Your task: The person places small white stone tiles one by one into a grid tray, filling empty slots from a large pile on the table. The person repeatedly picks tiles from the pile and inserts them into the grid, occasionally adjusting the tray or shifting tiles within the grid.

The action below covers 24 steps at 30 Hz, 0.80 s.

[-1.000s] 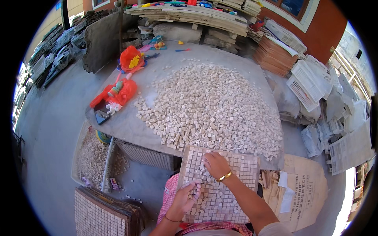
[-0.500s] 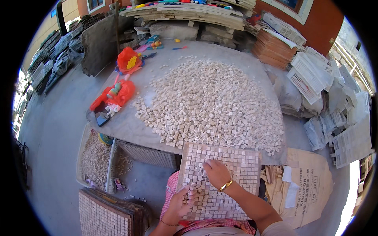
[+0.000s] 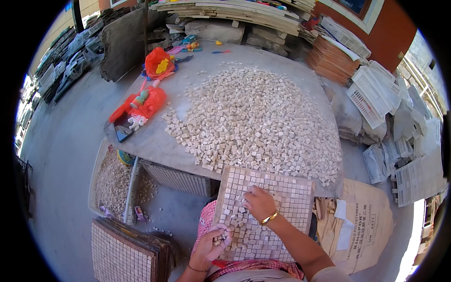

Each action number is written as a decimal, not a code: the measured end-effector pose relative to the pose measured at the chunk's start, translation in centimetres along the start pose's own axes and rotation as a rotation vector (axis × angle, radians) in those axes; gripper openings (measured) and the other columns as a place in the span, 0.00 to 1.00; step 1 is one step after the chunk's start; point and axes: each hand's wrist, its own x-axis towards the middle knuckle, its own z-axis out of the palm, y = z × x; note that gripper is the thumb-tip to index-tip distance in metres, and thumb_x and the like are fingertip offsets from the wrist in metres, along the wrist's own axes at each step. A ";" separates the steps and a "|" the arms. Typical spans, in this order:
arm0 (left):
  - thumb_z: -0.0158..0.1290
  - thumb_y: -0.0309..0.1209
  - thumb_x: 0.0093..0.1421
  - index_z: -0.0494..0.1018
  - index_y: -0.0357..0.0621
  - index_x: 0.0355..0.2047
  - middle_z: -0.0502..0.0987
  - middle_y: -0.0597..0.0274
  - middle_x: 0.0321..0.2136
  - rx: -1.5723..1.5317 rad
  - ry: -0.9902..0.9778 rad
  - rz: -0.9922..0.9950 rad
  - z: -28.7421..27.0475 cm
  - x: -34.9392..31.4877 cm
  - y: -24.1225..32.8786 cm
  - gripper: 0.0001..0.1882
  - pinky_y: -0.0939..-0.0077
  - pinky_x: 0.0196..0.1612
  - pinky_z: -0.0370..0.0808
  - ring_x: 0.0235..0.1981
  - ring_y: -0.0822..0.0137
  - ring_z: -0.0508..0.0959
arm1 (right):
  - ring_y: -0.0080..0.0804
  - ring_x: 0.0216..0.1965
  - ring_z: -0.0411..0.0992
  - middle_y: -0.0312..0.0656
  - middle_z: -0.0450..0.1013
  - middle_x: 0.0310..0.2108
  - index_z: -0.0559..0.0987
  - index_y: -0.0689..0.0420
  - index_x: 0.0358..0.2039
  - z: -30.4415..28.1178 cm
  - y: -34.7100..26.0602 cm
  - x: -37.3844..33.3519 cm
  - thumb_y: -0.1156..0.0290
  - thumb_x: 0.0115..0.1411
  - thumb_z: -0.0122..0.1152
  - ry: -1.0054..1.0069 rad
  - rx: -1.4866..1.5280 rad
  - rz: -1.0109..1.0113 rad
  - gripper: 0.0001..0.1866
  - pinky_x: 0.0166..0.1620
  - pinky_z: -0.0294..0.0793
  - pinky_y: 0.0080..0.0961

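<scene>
A square mosaic board (image 3: 290, 191), its grid of small pale stone tiles partly filled, lies tilted on my lap against the table edge. At its left edge my left hand (image 3: 210, 245) is cupped closed around several loose stone tiles (image 3: 219, 239). My right hand (image 3: 260, 203), a gold bangle at its wrist, is over the upper middle of the board with bent fingers drawn together at the tiles. What its fingertips pinch, if anything, is hidden. Loose tiles (image 3: 242, 230) lie jumbled on the grid between both hands.
A wide heap of stone tiles (image 3: 256, 120) covers the grey table (image 3: 155, 145) ahead. Red plastic bags (image 3: 152, 101) with toys and a phone (image 3: 123, 133) lie at its left. Left below are a tile-filled white crate (image 3: 96, 183) and stacked mosaic boards (image 3: 120, 249); a paper sack (image 3: 371, 225) lies right.
My right hand has shifted slightly down and right relative to the board, its fingers still bent. My left hand remains at the board's left edge with its tiles. The whole view has tilted slightly.
</scene>
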 end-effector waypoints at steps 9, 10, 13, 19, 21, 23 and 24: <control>0.40 0.28 0.61 0.68 0.32 0.43 0.73 0.56 0.35 0.166 0.030 -0.064 1.0 0.8 -1.0 0.14 0.75 0.42 0.74 0.37 0.66 0.73 | 0.40 0.28 0.70 0.42 0.66 0.25 0.70 0.56 0.30 0.8 -0.7 -0.5 0.74 0.48 0.52 -0.016 0.010 -0.002 0.06 0.28 0.71 0.34; 0.39 0.29 0.62 0.67 0.32 0.45 0.73 0.56 0.35 0.192 0.035 -0.067 1.4 0.8 -1.1 0.15 0.74 0.43 0.74 0.37 0.66 0.73 | 0.40 0.28 0.70 0.43 0.67 0.26 0.70 0.56 0.30 0.7 -0.6 -0.6 0.74 0.48 0.52 -0.022 0.023 0.019 0.07 0.28 0.71 0.34; 0.39 0.30 0.62 0.66 0.30 0.47 0.72 0.54 0.37 0.198 0.049 -0.069 1.8 0.8 -1.5 0.17 0.75 0.44 0.72 0.38 0.66 0.73 | 0.42 0.28 0.70 0.43 0.68 0.27 0.71 0.55 0.32 0.6 -0.4 -1.5 0.74 0.49 0.52 -0.028 0.068 0.079 0.08 0.29 0.71 0.34; 0.39 0.31 0.63 0.65 0.31 0.48 0.72 0.53 0.42 0.158 0.015 -0.067 2.2 1.0 -1.7 0.18 0.76 0.46 0.72 0.42 0.66 0.72 | 0.41 0.30 0.71 0.44 0.71 0.30 0.73 0.56 0.34 -2.3 -1.4 -2.3 0.70 0.50 0.56 -0.278 0.336 0.109 0.10 0.31 0.71 0.35; 0.40 0.31 0.62 0.66 0.33 0.46 0.72 0.54 0.40 0.151 0.122 -0.045 2.9 0.9 -2.0 0.16 0.78 0.43 0.72 0.40 0.67 0.73 | 0.41 0.30 0.71 0.44 0.71 0.30 0.73 0.56 0.34 -4.4 -3.3 -2.0 0.67 0.49 0.57 -0.426 0.464 0.053 0.11 0.31 0.71 0.35; 0.41 0.31 0.62 0.67 0.34 0.43 0.71 0.56 0.37 0.119 0.103 -0.058 2.3 1.2 -2.3 0.14 0.80 0.39 0.72 0.36 0.69 0.72 | 0.41 0.30 0.71 0.44 0.71 0.30 0.73 0.56 0.34 -4.4 -3.9 -1.5 0.65 0.49 0.59 -0.381 0.441 0.028 0.12 0.31 0.71 0.35; 0.41 0.31 0.62 0.67 0.35 0.42 0.71 0.57 0.35 0.092 0.026 -0.077 0.9 1.7 -2.7 0.13 0.81 0.35 0.71 0.33 0.70 0.71 | 0.42 0.30 0.71 0.43 0.71 0.30 0.73 0.55 0.34 -3.7 -3.5 -1.2 0.64 0.48 0.59 -0.258 0.351 0.028 0.13 0.31 0.71 0.35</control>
